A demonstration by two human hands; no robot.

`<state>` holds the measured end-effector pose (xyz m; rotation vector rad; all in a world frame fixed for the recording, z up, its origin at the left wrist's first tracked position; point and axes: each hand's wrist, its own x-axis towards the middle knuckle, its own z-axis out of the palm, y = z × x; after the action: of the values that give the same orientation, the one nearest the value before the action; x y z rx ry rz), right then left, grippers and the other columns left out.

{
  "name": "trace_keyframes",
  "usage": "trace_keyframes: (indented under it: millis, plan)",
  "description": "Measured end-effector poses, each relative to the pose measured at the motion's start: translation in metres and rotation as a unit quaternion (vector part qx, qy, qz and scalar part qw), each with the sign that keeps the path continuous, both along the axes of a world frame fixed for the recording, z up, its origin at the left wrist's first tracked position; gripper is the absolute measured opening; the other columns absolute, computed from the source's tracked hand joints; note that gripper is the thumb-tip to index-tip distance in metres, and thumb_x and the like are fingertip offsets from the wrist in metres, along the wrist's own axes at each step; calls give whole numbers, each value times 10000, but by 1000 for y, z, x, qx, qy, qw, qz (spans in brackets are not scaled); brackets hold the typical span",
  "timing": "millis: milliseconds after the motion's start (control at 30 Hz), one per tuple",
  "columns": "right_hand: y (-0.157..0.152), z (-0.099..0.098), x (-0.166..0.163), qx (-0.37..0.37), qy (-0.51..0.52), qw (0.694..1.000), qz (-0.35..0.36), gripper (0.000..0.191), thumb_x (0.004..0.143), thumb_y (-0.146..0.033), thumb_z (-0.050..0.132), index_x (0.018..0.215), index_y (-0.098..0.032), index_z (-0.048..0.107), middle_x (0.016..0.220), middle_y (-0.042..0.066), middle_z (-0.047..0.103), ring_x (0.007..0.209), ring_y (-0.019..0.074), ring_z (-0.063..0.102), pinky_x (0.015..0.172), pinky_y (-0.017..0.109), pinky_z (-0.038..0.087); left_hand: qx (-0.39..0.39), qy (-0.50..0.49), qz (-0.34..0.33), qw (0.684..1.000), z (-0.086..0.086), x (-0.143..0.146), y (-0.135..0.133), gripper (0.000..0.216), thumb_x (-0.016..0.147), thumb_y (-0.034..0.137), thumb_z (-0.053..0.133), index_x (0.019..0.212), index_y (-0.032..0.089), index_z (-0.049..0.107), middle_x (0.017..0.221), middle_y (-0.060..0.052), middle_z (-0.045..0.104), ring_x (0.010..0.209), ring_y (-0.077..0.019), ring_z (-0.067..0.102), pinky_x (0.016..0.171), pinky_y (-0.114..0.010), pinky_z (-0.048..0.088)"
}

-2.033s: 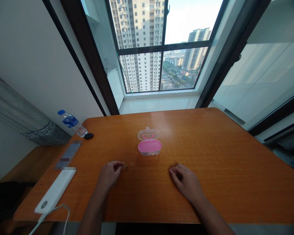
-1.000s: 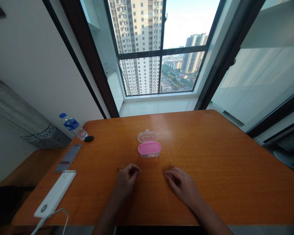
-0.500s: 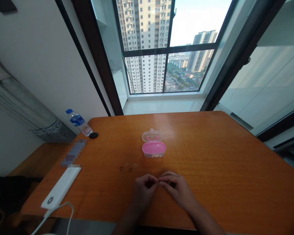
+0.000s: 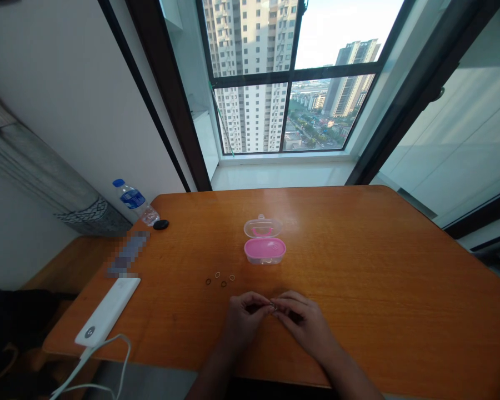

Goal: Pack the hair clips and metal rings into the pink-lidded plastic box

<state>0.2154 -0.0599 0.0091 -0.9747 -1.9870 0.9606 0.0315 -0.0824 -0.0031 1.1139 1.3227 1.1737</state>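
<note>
Near the front of the table, my left hand (image 4: 250, 319) and my right hand (image 4: 302, 319) meet at their fingertips. Both are closed in a pinch around something tiny between them, too small to make out. Beyond my left hand lie several small ring-shaped bands, among them a dark band (image 4: 224, 284) and a pale band (image 4: 232, 278). Farther back stands a small clear container with a pink inside (image 4: 265, 251). Its clear lid (image 4: 263, 228), with a pink handle loop, is open and tipped away behind it.
The brown wooden table (image 4: 379, 278) reaches to the window. At its left edge are a white power strip (image 4: 108, 311) with a cable (image 4: 123, 355), a blurred-out flat object (image 4: 129, 253), a small black object (image 4: 161, 224) and a water bottle (image 4: 135, 201) with a blue cap.
The camera view has shifted slightly. My fingertips stay together, with a bit more of the tiny thing between them showing. The bands and container have not moved on the table.
</note>
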Motion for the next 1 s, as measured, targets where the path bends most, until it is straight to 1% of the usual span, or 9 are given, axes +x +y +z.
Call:
trace_keyframes:
  millis: [67,233,433,633,800,900,1000]
  plan:
    - [-1,0,0,-4,-3,1000,5,225,940,-309,582,1106,-241,718,952,66,694,763,160,659,669,262,558,0,-1,0,1000,0,0,0,122,697,292,803,725,183,756,727,-55,765,682,-194,702,657,-265,546]
    - [-4,1,0,11,2,1000,3,219,940,-268,572,1107,-233,710,972,73,692,760,153,655,675,264,564,3,7,0,1000,-1,0,0,133,715,304,793,747,178,765,745,-60,770,685,-197,701,662,-268,548]
    - [-4,1,-1,25,-12,1000,-2,224,931,-274,586,1118,-238,705,958,74,707,744,156,663,660,263,572,0,10,-2,1000,-1,0,-1,155,714,329,799,756,182,773,745,-62,773,682,-201,704,665,-270,555]
    - [-4,-2,1,58,-36,997,-29,210,936,-269,571,1068,-248,732,909,64,732,772,178,684,718,291,574,0,19,-5,1000,0,-1,-1,165,717,345,790,771,189,787,760,-65,779,691,-211,709,671,-285,566]
    - [-5,0,0,51,-44,997,-37,188,927,-272,587,1028,-235,741,855,60,732,719,170,674,666,279,558,2,16,1,1000,-5,-2,0,179,726,358,783,776,186,789,767,-72,780,695,-212,711,678,-290,573]
    - [-5,0,0,33,-32,996,-72,182,925,-304,592,958,-228,754,776,53,721,664,166,662,621,274,545,-1,23,12,1000,-6,-1,0,180,724,358,787,770,184,785,759,-71,776,702,-212,711,683,-291,573]
    - [-3,-2,1,1,-23,994,-109,200,912,-351,606,920,-227,763,718,43,714,613,166,650,583,273,533,-6,22,39,999,-7,-1,0,193,721,365,786,779,181,782,783,-71,779,750,-226,722,732,-308,582]
